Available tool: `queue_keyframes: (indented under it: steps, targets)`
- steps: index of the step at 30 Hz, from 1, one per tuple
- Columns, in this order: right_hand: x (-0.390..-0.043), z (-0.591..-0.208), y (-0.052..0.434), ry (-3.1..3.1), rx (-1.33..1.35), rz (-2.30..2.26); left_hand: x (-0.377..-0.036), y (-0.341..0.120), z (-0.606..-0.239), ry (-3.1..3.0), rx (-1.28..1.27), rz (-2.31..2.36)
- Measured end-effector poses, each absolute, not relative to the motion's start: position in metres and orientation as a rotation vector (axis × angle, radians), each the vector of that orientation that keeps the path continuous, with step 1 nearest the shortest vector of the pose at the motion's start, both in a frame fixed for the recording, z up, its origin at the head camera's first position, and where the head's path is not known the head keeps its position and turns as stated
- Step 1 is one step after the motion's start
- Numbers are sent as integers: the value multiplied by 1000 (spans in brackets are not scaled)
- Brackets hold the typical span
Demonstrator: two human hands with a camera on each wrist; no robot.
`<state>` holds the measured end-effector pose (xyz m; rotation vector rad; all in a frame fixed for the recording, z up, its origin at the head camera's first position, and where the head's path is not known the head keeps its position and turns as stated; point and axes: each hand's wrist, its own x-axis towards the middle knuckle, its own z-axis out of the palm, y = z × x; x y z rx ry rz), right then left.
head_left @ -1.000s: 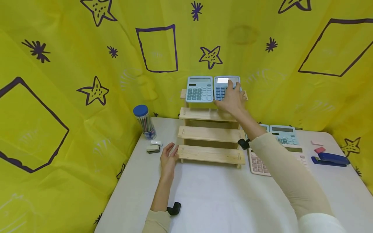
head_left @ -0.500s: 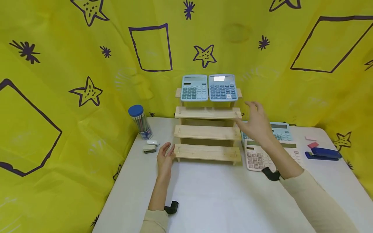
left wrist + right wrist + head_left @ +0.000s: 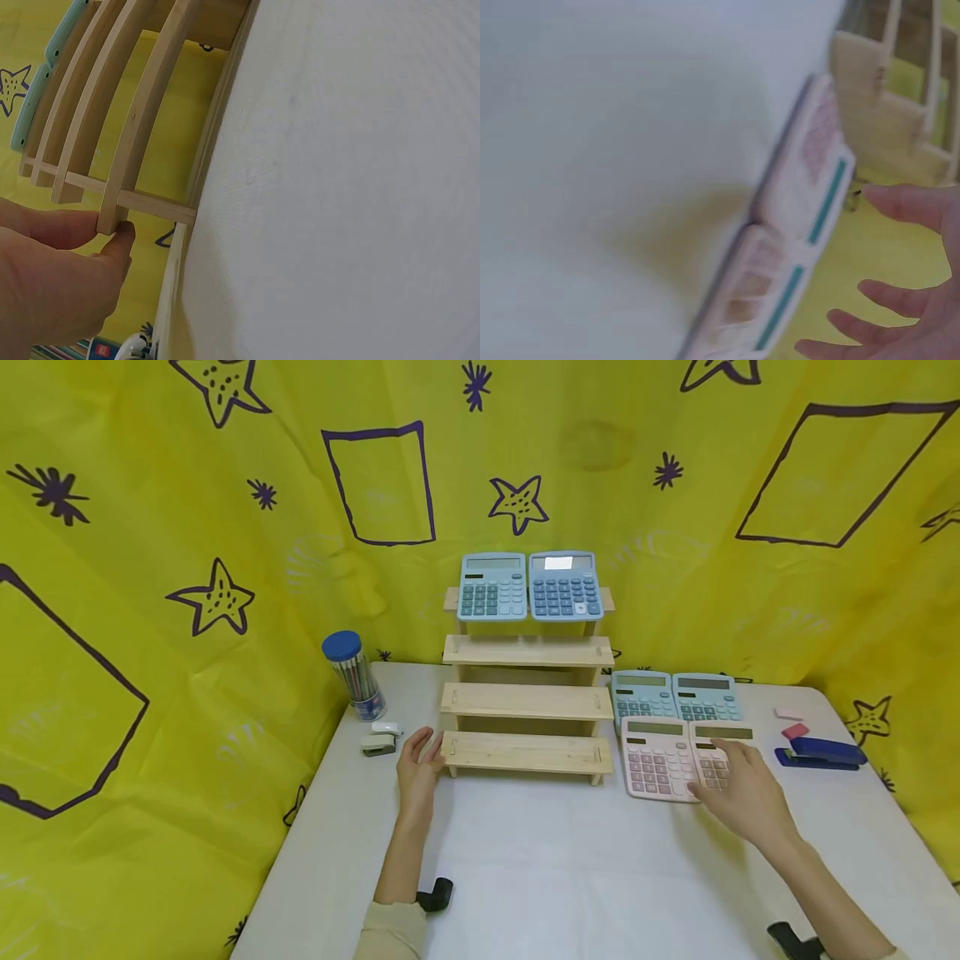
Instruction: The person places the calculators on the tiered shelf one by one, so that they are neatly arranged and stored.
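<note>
A wooden stepped shelf (image 3: 525, 702) stands at the back of the white table (image 3: 555, 868). Two blue calculators (image 3: 492, 587) (image 3: 564, 585) lean side by side on its top step. To the shelf's right, two more blue calculators (image 3: 641, 693) (image 3: 707, 696) and two pink ones (image 3: 656, 758) (image 3: 718, 747) lie flat. My right hand (image 3: 731, 777) hovers with fingers spread over the right pink calculator, holding nothing. The right wrist view is blurred and shows the pink calculators (image 3: 810, 172) beside bare fingers (image 3: 900, 206). My left hand (image 3: 420, 758) rests against the left end of the lowest step, with the thumb (image 3: 120, 240) touching the board (image 3: 135, 127).
A clear pencil tube with a blue lid (image 3: 352, 675) and a small grey stapler (image 3: 378, 743) sit at the back left. A blue stapler (image 3: 821, 752) and a pink eraser (image 3: 795, 731) lie at the far right. Yellow patterned cloth (image 3: 187, 568) walls in the table.
My right hand left the right blue calculator on the top step and came down to the right pink calculator on the table. The left hand stayed at the shelf.
</note>
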<state>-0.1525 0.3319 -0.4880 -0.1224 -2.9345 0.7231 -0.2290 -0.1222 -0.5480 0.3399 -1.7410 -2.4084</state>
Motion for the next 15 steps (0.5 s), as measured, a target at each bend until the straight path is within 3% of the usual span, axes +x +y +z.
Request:
queue_keyframes:
  steps: [7,15]
  targets:
    - [-146,-526,365,-3009,-240,788,-228,-124,-547,-1754,343,-2407]
    - [-159,-542,387,-2966,-95,776,-227,-123,-547,-1749,333,-2413]
